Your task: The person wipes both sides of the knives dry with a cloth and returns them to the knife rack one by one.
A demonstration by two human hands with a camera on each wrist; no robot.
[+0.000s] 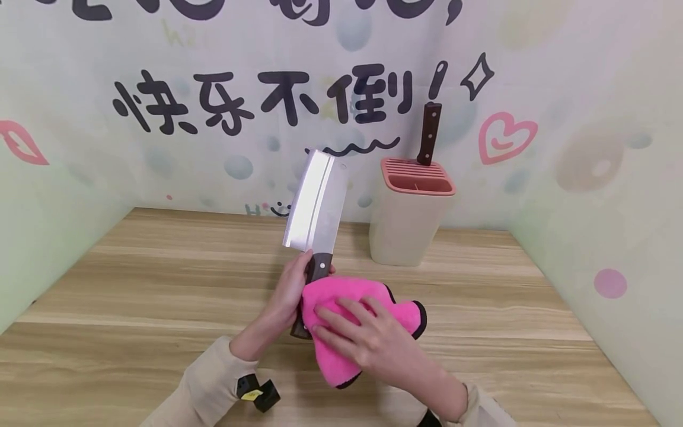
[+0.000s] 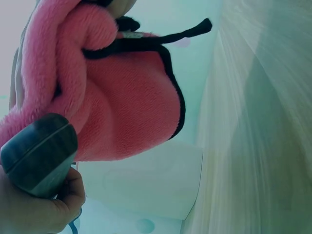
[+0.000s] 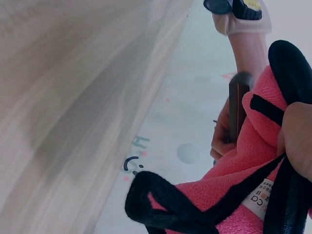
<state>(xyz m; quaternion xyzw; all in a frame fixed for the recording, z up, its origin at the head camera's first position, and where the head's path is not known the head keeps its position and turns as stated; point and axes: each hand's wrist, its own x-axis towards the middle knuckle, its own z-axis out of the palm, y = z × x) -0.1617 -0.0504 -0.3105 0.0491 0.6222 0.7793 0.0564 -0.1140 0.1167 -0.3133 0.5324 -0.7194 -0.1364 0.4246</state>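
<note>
In the head view a cleaver [image 1: 315,201] with a broad shiny blade points up and away, held above the table. My left hand [image 1: 288,290] grips its dark handle [image 1: 320,267], and the handle's butt end [image 2: 41,153] shows close up in the left wrist view. A pink cloth [image 1: 347,290] with black edging lies against the handle. My right hand [image 1: 368,335] holds this cloth, fingers spread over its front; in the right wrist view the thumb [image 3: 297,136] presses the back of it, near a white label [image 3: 259,199].
A cream knife block [image 1: 402,228] with a pink slotted top [image 1: 418,184] stands at the back right. One brown-handled knife [image 1: 429,133] is in it. Wood-grain table [image 1: 160,284] stretches around the hands, with a printed backdrop [image 1: 240,53] behind and at both sides.
</note>
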